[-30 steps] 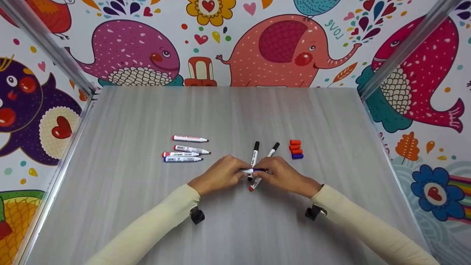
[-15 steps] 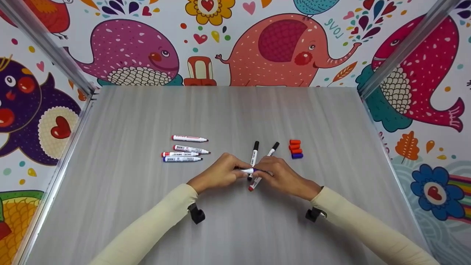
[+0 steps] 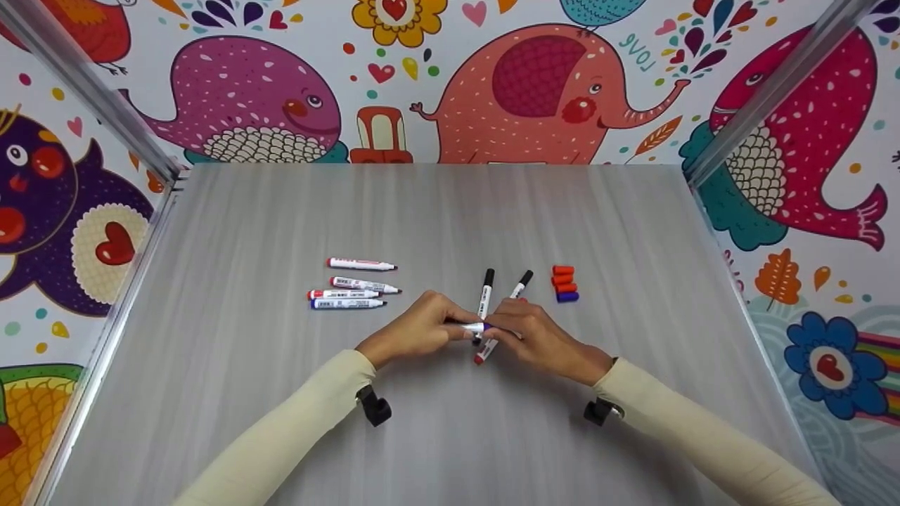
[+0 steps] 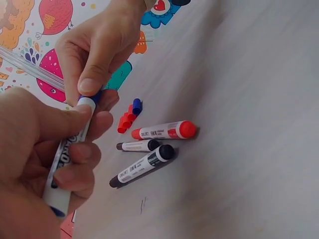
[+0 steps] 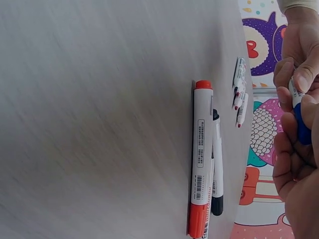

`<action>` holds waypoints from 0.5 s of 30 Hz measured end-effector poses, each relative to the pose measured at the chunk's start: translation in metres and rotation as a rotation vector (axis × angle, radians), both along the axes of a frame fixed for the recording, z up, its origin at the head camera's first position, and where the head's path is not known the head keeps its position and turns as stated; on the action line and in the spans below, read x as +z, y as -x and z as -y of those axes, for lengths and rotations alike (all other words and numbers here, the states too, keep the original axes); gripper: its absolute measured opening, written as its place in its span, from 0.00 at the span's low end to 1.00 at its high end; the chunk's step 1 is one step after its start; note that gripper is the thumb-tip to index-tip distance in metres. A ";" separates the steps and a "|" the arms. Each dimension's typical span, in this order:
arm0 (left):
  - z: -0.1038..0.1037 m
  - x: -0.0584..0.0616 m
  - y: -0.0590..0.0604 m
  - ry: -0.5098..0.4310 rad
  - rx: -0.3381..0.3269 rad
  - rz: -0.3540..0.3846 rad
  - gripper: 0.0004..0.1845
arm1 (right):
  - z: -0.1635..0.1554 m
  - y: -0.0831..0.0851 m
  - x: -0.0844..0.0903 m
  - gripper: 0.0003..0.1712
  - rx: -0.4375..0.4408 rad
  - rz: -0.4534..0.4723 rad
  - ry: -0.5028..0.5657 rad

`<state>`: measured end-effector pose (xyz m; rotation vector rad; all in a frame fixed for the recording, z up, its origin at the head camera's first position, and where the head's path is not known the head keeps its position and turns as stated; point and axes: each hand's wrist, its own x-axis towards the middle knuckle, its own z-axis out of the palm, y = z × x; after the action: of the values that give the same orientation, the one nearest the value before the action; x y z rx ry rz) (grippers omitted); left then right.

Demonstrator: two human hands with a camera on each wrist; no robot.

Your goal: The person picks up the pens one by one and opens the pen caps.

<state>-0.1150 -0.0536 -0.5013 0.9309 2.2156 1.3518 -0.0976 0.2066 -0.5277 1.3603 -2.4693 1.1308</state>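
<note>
My left hand [image 3: 415, 329] grips the white barrel of a whiteboard marker [image 4: 70, 154], with the fingers curled round it. At the marker's other end, my right hand [image 3: 545, 341] pinches its blue cap [image 5: 302, 124] between thumb and fingers. The cap sits against the barrel, partly hidden by the fingers. Beneath the hands, a red-capped marker [image 5: 202, 144] and two black-capped markers, one nearer [image 4: 142, 167] and one smaller-looking [image 4: 138, 145] in the left wrist view, lie on the table.
Several uncapped white markers [image 3: 355, 265] lie side by side on the table left of the hands, their dark tips pointing right. To the right is a short column of loose caps, red ones [image 3: 564, 279] and a blue one [image 3: 567, 297]. A patterned wall [image 3: 394, 84] borders the table.
My right fingers have shifted slightly along the blue cap and cover more of it than a second ago. Both hands stay in nearly the same place; the markers on the table have not moved.
</note>
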 end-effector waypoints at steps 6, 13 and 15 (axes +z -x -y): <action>0.001 0.000 -0.001 0.000 0.010 0.038 0.14 | 0.001 0.000 -0.002 0.11 0.019 -0.047 0.021; 0.007 -0.002 -0.001 -0.034 0.007 0.088 0.13 | -0.002 0.002 0.001 0.16 0.053 -0.075 0.014; 0.012 -0.001 -0.001 -0.050 0.022 0.135 0.13 | -0.007 0.005 0.003 0.17 0.049 -0.076 0.051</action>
<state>-0.1136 -0.0659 -0.5027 0.8094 2.1056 1.4421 -0.1024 0.2134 -0.5247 1.4297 -2.3512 1.1218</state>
